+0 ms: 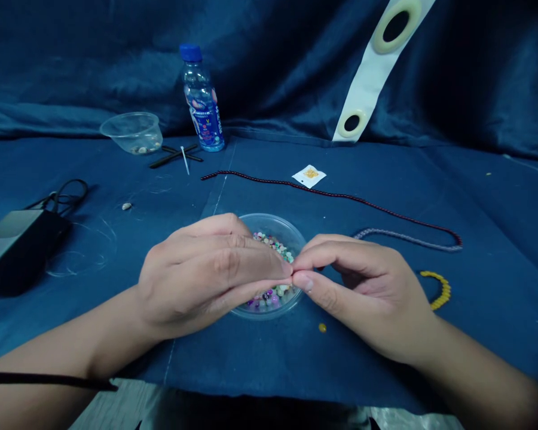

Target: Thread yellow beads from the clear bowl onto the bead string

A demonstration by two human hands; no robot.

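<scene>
Our left hand (206, 278) and right hand (363, 292) curl closed, their fingertips pinched together; whether they grip anything is too small to tell. Directly beneath, about equally near both hands, sits a shallow round clear plastic dish (278, 224) of glossy multicoloured round beads (273, 297). A long dark red bead strand (327, 193) lies beyond it.

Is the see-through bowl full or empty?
Not empty, not full: the clear plastic bowl holds a low layer of colourful beads on its bottom.
</scene>
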